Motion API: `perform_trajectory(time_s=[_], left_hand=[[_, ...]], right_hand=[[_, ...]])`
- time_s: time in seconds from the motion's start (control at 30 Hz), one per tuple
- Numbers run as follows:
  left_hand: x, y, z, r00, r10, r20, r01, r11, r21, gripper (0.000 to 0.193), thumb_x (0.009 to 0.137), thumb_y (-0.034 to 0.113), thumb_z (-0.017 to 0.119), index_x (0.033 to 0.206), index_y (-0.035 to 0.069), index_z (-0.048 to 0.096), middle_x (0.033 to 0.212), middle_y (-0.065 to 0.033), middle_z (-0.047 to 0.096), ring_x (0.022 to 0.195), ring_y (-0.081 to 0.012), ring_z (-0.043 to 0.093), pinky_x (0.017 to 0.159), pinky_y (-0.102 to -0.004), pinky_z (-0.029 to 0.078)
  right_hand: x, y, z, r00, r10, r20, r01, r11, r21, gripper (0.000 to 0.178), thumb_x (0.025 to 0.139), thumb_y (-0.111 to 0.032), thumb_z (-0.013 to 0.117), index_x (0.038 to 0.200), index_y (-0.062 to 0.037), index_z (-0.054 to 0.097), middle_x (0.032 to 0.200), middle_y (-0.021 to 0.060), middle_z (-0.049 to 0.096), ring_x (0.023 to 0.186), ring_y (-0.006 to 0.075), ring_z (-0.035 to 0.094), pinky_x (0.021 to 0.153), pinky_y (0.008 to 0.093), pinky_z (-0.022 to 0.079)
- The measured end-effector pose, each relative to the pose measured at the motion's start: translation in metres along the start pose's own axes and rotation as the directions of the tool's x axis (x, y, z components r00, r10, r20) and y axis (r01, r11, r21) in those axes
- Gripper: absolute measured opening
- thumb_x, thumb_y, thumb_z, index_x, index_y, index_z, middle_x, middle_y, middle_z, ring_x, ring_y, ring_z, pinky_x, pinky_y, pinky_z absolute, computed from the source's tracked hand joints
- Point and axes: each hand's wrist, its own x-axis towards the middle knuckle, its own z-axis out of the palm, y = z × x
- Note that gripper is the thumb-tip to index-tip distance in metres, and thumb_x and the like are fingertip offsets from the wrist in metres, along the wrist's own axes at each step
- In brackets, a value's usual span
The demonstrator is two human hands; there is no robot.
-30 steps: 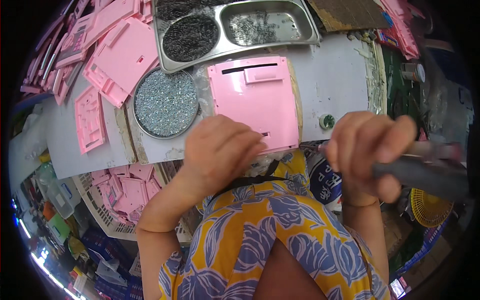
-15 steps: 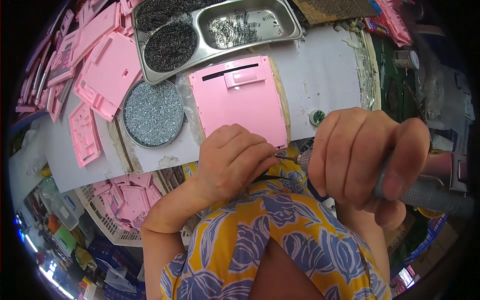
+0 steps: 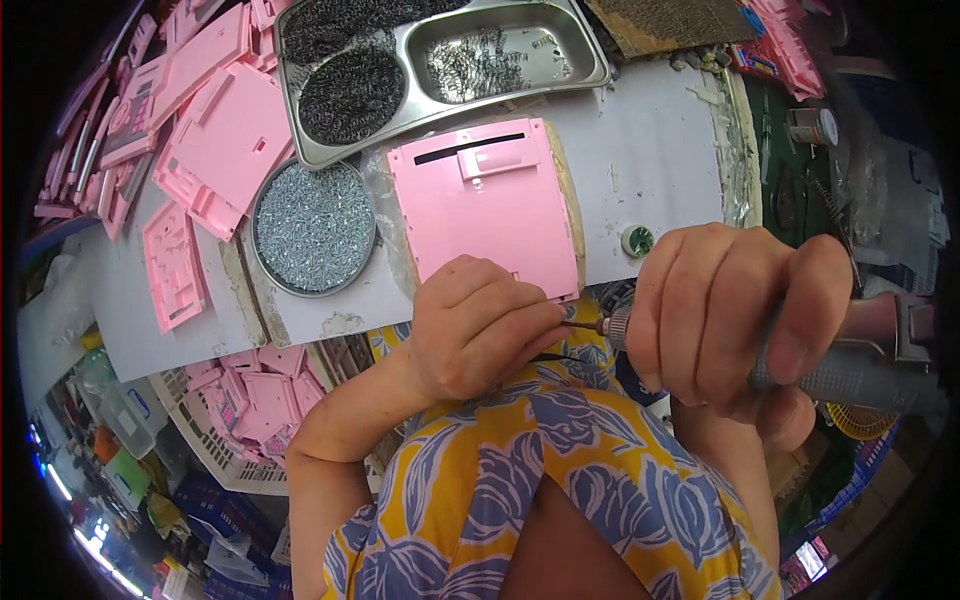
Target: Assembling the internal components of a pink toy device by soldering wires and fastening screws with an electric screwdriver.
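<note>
My right hand is wrapped round a grey power screwdriver held sideways. Its thin bit points left, and the tip meets the fingertips of my left hand. Those fingers are pressed together at the near right corner of a pink plastic panel; whatever they pinch is hidden. The panel lies flat at the table's front edge, with a long dark slot and a small raised cover along its far side.
Left of the panel stands a round dish of small silvery screws. Behind it, a metal tray holds dark springs. Pink parts pile up at far left, more fill a white basket, and a small green-topped container sits right.
The whole view has shifted slightly to the right. Both hands stay at the panel's near right corner, with the bit still at the left fingertips.
</note>
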Motion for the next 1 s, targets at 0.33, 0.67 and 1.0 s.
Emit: perform_trajectory(time_s=[0.33, 0.67, 1.0], left_hand=[[0.011, 0.016, -0.001, 0.990, -0.118, 0.072, 0.128, 0.981, -0.144, 0.023, 0.074, 0.008, 0.084, 0.092, 0.004, 0.070, 0.084, -0.0071, 0.068, 0.069, -0.0235, 0.063, 0.057, -0.0340, 0.047], [0.018, -0.019, -0.010, 0.867, -0.455, 0.202, 0.455, 0.889, 0.050, 0.015, 0.079, 0.011, 0.081, 0.085, 0.006, 0.069, 0.077, -0.0076, 0.065, 0.069, -0.0265, 0.062, 0.062, -0.0360, 0.048], [0.016, -0.020, -0.004, 0.933, -0.329, 0.150, 0.320, 0.944, 0.078, 0.015, 0.078, 0.004, 0.080, 0.091, 0.004, 0.072, 0.082, -0.0097, 0.069, 0.074, -0.0271, 0.066, 0.065, -0.0368, 0.052]], right_hand=[[-0.011, -0.012, 0.015, 0.970, 0.052, -0.238, -0.054, 0.999, -0.001, 0.029, 0.095, -0.025, 0.073, 0.109, -0.0152, 0.050, 0.058, -0.0040, 0.057, 0.047, 0.0081, 0.056, 0.051, 0.0258, 0.053], [-0.010, 0.039, -0.024, 0.917, -0.063, -0.394, -0.057, 0.956, -0.286, 0.027, 0.093, -0.020, 0.068, 0.108, -0.0107, 0.047, 0.061, 0.0013, 0.048, 0.053, 0.0134, 0.044, 0.058, 0.0323, 0.043], [-0.014, 0.060, -0.031, 0.957, -0.010, -0.289, -0.117, 0.901, -0.417, 0.025, 0.096, -0.020, 0.067, 0.100, -0.0106, 0.044, 0.062, 0.0026, 0.048, 0.053, 0.0123, 0.043, 0.051, 0.0293, 0.040]])
